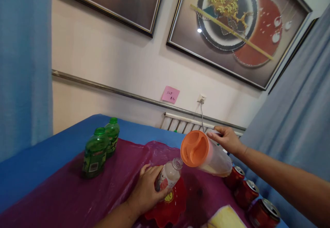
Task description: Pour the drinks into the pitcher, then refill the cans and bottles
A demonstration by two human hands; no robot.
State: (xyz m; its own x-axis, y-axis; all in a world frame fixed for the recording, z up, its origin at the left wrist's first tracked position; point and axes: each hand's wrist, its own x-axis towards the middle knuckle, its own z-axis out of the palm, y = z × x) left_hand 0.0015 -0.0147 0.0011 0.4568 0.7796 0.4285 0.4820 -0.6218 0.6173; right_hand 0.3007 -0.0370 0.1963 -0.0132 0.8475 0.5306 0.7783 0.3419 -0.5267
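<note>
My left hand point(152, 188) is wrapped round a small clear bottle point(170, 174) with a printed label; its mouth is uncapped and it leans to the right. Below the bottle lies a red scalloped plate point(177, 200) with a yellow mark. My right hand point(227, 138) grips the handle of a translucent pitcher point(219, 159) with an orange lid point(194, 148). The pitcher is tipped to the left, its lid close to the bottle's mouth. Some pale liquid shows low in the pitcher. Whether any liquid is flowing, I cannot tell.
Two green bottles point(95, 152) without caps stand at the left on a purple plastic sheet point(67, 186) over a blue table point(95, 121). Several red cans point(264, 214) line the right edge. A yellow-white cloth or pack point(227, 217) lies in front. Behind is a radiator point(180, 123).
</note>
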